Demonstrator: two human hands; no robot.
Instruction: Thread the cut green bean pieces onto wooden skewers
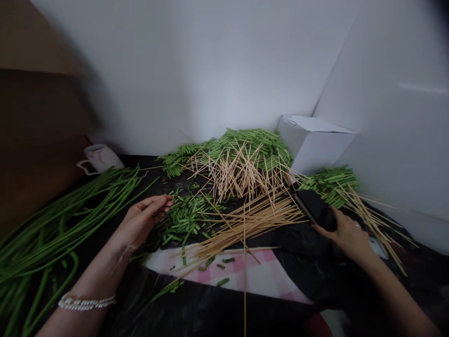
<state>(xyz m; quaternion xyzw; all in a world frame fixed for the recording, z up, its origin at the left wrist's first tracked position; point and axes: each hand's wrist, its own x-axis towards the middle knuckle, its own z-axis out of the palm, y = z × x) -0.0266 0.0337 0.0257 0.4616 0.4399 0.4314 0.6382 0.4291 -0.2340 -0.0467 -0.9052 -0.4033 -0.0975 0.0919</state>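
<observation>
My left hand [147,217], with a beaded bracelet at the wrist, is closed in a pinch beside a pile of short cut green stems [187,213]. Whatever its fingertips may hold is too small to make out. On the right, my right hand [351,234] grips a black phone [315,208], tilted above the table. Loose bamboo skewers [252,222] lie heaped between the hands. Behind them are stacked skewers threaded with green stems [254,145], their bare ends pointing toward me. One single skewer [244,271] runs down to the bottom edge of the view.
Long uncut green stems [80,210] spread across the left side, near a white mug [102,158]. A white box [315,140] stands at the back right, with another filled skewer bundle [331,182] before it. Black plastic and a pink checked cloth [259,271] cover the table.
</observation>
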